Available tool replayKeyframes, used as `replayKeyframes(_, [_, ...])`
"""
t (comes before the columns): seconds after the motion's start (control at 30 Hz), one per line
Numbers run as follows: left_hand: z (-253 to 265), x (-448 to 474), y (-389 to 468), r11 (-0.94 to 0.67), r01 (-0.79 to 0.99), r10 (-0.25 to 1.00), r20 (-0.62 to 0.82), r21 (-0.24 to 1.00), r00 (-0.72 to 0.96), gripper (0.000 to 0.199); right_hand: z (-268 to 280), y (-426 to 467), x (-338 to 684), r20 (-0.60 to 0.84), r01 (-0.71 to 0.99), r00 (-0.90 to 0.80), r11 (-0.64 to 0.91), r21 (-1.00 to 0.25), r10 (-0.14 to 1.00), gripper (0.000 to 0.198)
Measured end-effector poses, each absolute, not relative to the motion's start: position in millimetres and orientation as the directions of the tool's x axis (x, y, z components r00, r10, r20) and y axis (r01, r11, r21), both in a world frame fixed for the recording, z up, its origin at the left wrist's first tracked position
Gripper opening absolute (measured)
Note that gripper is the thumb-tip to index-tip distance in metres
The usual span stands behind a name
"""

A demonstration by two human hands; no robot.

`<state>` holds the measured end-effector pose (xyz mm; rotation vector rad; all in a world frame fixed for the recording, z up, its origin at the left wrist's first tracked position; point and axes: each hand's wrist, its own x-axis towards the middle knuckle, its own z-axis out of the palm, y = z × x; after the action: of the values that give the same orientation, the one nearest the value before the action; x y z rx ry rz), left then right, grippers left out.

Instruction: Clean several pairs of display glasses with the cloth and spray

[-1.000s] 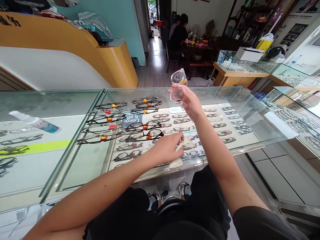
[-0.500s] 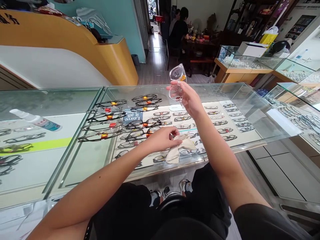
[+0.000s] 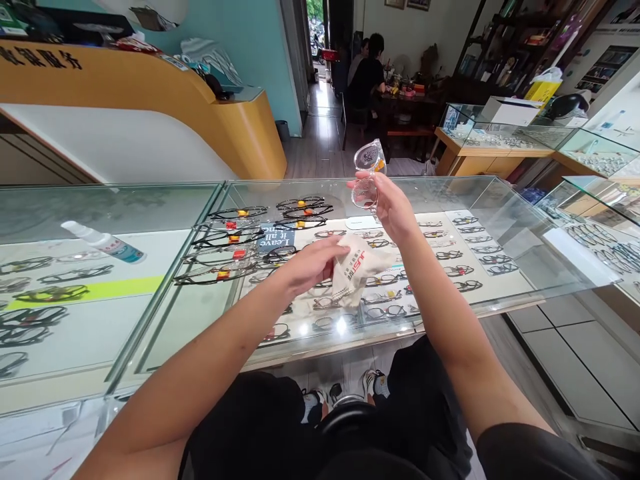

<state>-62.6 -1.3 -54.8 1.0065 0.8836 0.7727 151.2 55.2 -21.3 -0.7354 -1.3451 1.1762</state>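
Observation:
My right hand (image 3: 395, 208) grips a pair of clear-framed glasses (image 3: 369, 159) by the middle, held up on edge above the counter. Fine droplets or specks dot the lenses, and a small orange tag shows on one of them. Lower and to the left, my left hand (image 3: 317, 265) pinches a cream cleaning cloth (image 3: 356, 270) with red and dark print by its upper left edge. The cloth hangs below the glasses, apart from them. Part of its left side lies behind my fingers.
Several dark-framed glasses (image 3: 217, 273) lie on the glass display counter (image 3: 180, 333) to the left. A white spray bottle (image 3: 105, 243) rests on its side further left. More frames fill the case beneath the glass. Two people (image 3: 367, 73) sit at a table at the back.
My left hand has lifted the cloth off the counter and towards the glasses, spreading it so its print shows. The view has shifted slightly; my right hand still holds the glasses up.

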Motion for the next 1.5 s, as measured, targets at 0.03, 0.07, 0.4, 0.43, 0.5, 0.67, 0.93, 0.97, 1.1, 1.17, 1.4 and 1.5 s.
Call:
replayKeyframes(0.03, [-51,-66,2,0.378,-0.175,0.862,-0.277,0.909,0.424,0.029,-20,54,152,0.339,-0.21,-0.153,0.304,-0.929,0.928,0.047])
replayKeyframes(0.07, [-48,-70,5,0.419,-0.202,0.855,-0.31,0.885,0.416,0.03,-19,53,152,0.343,-0.211,-0.146,0.309,-0.927,0.928,0.046])
replayKeyframes(0.4, [-35,-97,39,0.202,-0.543,0.979,-0.154,0.815,0.134,0.02,-9,38,150,0.352,-0.193,-0.176,0.318,-0.928,0.919,0.037])
replayKeyframes(0.43, [-36,-99,42,0.14,-0.561,0.99,-0.119,0.816,0.075,0.023,-9,35,147,0.347,-0.187,-0.201,0.312,-0.932,0.916,0.037])
replayKeyframes(0.5, [-38,-100,45,0.044,-0.569,0.998,-0.065,0.821,-0.018,0.029,-11,30,139,0.332,-0.167,-0.268,0.295,-0.941,0.904,0.039])
replayKeyframes(0.67, [-38,-97,40,-0.023,-0.551,0.999,0.032,0.834,0.006,0.041,-20,18,115,0.289,-0.126,-0.441,0.26,-0.957,0.85,0.039])
replayKeyframes(0.93, [-31,-89,27,-0.076,-0.549,0.996,0.086,0.832,-0.008,0.024,-28,11,96,0.27,-0.098,-0.445,0.253,-0.963,0.854,0.04])
replayKeyframes(0.97, [-31,-89,27,-0.089,-0.55,0.995,0.093,0.831,-0.02,0.025,-28,11,95,0.272,-0.094,-0.442,0.257,-0.962,0.855,0.039])
replayKeyframes(1.1, [-33,-90,29,-0.151,-0.55,0.988,0.133,0.821,-0.074,0.028,-30,9,91,0.286,-0.087,-0.436,0.276,-0.957,0.854,0.041])
replayKeyframes(1.17, [-33,-90,27,-0.137,-0.545,0.99,0.124,0.827,-0.061,0.028,-31,8,89,0.293,-0.108,-0.431,0.274,-0.956,0.853,0.041])
replayKeyframes(1.4, [-31,-89,20,-0.07,-0.542,0.985,0.145,0.838,0.097,0.043,-35,8,86,0.302,-0.138,-0.424,0.268,-0.953,0.854,0.042])
replayKeyframes(1.5, [-30,-89,21,-0.108,-0.543,0.978,0.187,0.833,0.094,0.055,-35,7,85,0.3,-0.126,-0.431,0.273,-0.954,0.851,0.045])
